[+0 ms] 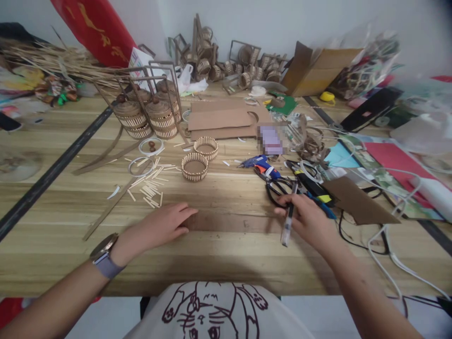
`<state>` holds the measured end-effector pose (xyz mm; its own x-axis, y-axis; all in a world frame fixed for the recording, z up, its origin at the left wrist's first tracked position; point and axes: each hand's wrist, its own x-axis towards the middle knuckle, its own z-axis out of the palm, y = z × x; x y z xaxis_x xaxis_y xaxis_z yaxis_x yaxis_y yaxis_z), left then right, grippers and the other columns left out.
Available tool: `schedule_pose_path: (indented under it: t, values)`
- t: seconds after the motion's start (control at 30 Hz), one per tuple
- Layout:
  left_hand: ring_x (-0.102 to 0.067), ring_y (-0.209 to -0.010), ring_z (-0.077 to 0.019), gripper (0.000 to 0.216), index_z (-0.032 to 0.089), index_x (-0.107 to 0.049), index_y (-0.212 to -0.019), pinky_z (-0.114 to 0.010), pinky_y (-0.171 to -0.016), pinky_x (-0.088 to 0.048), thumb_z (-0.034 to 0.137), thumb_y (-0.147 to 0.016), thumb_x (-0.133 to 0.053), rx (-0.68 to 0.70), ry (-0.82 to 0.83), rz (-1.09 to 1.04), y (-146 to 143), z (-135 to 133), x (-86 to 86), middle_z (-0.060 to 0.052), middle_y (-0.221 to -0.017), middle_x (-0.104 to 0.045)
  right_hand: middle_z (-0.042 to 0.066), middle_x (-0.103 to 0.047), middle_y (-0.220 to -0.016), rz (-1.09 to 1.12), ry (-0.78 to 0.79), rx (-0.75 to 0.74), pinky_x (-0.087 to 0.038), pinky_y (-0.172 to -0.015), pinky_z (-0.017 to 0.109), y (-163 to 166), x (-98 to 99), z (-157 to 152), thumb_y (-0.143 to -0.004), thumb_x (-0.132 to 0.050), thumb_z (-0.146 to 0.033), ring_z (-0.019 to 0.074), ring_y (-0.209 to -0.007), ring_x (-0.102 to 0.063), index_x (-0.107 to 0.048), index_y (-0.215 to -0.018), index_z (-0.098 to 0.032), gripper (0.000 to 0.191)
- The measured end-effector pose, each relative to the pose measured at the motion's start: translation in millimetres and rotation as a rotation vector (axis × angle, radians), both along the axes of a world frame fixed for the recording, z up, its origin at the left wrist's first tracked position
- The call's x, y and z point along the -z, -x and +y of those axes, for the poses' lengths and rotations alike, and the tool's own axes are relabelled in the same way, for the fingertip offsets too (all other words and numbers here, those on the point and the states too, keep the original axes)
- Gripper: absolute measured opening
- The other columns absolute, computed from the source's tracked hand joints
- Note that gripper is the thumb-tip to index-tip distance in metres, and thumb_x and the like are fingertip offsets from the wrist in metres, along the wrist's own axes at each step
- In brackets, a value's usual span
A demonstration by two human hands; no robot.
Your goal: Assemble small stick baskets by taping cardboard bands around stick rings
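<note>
A flat brown cardboard strip (222,222) lies across the near part of the wooden table. My left hand (164,225) rests at its left end, palm down, with thumb and fingers apart. Over the strip's right end, my right hand (310,219) grips a slim pen (287,223) with a clear lower part, tilted downward. Black-handled scissors (277,190) lie just beyond that hand. Two small round slatted baskets (195,167) stand touching each other farther back. Short pale wooden sticks (151,190) are scattered beyond my left hand.
Lidded slatted buckets with tall handles (161,117) stand back left. Cardboard sheets (221,115) lie mid-table. A blue glue gun (259,163) lies to the right, near pliers and a brown card (360,200). White cables (384,230) trail down the right side.
</note>
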<state>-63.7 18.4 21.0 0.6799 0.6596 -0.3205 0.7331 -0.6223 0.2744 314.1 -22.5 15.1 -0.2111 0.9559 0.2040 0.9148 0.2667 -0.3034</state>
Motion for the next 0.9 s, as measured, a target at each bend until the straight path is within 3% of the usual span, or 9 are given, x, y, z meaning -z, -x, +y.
schedule_pose_path:
  t: [0.17,0.3,0.4,0.5,0.57,0.67,0.77,0.83,0.9]
  values:
    - [-0.061,-0.104,-0.0277,0.047,0.018,-0.049,-0.136,-0.037,-0.087,-0.05,0.021,-0.09,-0.055,-0.004,-0.004,-0.05,-0.7,4.7,6.0,-0.014,-0.121,-0.058,0.009,-0.071,-0.11,-0.048,0.011,-0.236,-0.046,-0.087,0.045,22.5,13.2,-24.0,-0.088,-0.061,-0.03,0.0294,-0.102,-0.063,-0.059,-0.095,-0.024,0.01]
    - [-0.061,-0.103,-0.0273,0.047,0.016,-0.05,-0.136,-0.038,-0.088,-0.05,0.02,-0.09,-0.056,-0.006,-0.002,-0.067,0.9,15.6,8.7,-0.014,-0.119,-0.058,0.01,-0.072,-0.107,-0.079,-0.012,-0.214,-0.046,-0.086,0.047,25.5,23.3,-16.5,-0.089,-0.057,-0.023,0.03,-0.1,-0.064,-0.06,-0.093,-0.022,0.005]
    - [-0.056,-0.112,-0.0308,0.05,0.015,-0.049,-0.136,-0.044,-0.094,-0.047,0.025,-0.088,-0.061,-0.026,-0.096,-0.114,0.3,14.4,-0.8,-0.016,-0.125,-0.056,0.012,-0.07,-0.116,0.02,-0.017,-0.229,-0.044,-0.09,0.051,26.2,14.0,-10.1,-0.089,-0.06,-0.031,0.0335,-0.11,-0.061,-0.06,-0.094,-0.022,0.01]
    - [-0.051,-0.118,-0.0335,0.046,0.016,-0.056,-0.129,-0.05,-0.101,-0.041,0.04,-0.09,-0.06,-0.039,-0.125,-0.299,-14.6,-2.8,-23.1,-0.017,-0.127,-0.057,0.012,-0.067,-0.123,0.323,0.082,-0.256,-0.044,-0.094,0.049,47.7,-5.8,-10.8,-0.094,-0.055,-0.042,0.0299,-0.115,-0.06,-0.057,-0.102,-0.024,0.019]
    - [-0.059,-0.108,-0.0261,0.046,0.021,-0.062,-0.122,-0.039,-0.096,-0.047,0.052,-0.089,-0.057,0.124,0.204,-0.491,-35.5,-18.1,-38.5,-0.012,-0.12,-0.063,0.012,-0.063,-0.128,0.678,0.218,-0.314,-0.044,-0.097,0.046,77.7,-18.9,-13.6,-0.096,-0.045,-0.053,0.0261,-0.12,-0.058,-0.05,-0.113,-0.027,0.032]
    - [-0.067,-0.08,-0.0161,0.039,0.019,-0.072,-0.1,-0.023,-0.078,-0.053,0.052,-0.09,-0.055,0.485,0.921,-0.709,-70.6,-31.0,-49.1,-0.006,-0.09,-0.071,0.011,-0.063,-0.131,1.285,0.544,-0.538,-0.042,-0.104,0.047,128.6,-32.1,-20.0,-0.091,-0.034,-0.07,0.0242,-0.126,-0.055,-0.042,-0.109,-0.028,0.046]
    - [-0.069,-0.084,-0.0195,0.041,0.017,-0.071,-0.099,-0.026,-0.079,-0.054,0.053,-0.091,-0.052,0.552,1.257,-0.729,-82.9,-24.0,-41.4,-0.005,-0.084,-0.072,0.011,-0.069,-0.118,1.461,0.77,-0.564,-0.048,-0.096,0.046,148.6,-36.8,-30.3,-0.089,-0.04,-0.07,0.0251,-0.118,-0.061,-0.043,-0.102,-0.027,0.045]
    - [-0.068,-0.082,-0.0196,0.038,0.017,-0.07,-0.099,-0.028,-0.078,-0.055,0.051,-0.086,-0.061,0.396,1.181,-0.711,-71.6,-13.1,-29.6,-0.006,-0.088,-0.072,0.008,-0.073,-0.108,1.519,0.694,-0.477,-0.053,-0.085,0.045,133.3,-37.1,-38.3,-0.089,-0.039,-0.071,0.0258,-0.105,-0.067,-0.041,-0.097,-0.029,0.043]
    - [-0.067,-0.078,-0.0181,0.035,0.016,-0.07,-0.094,-0.029,-0.075,-0.054,0.049,-0.087,-0.06,0.011,0.881,-0.792,-50.6,-2.9,-16.1,-0.006,-0.086,-0.072,0.009,-0.071,-0.111,1.403,0.569,-0.347,-0.056,-0.078,0.046,100.9,-36.0,-43.8,-0.088,-0.038,-0.073,0.0278,-0.096,-0.07,-0.042,-0.095,-0.029,0.045]
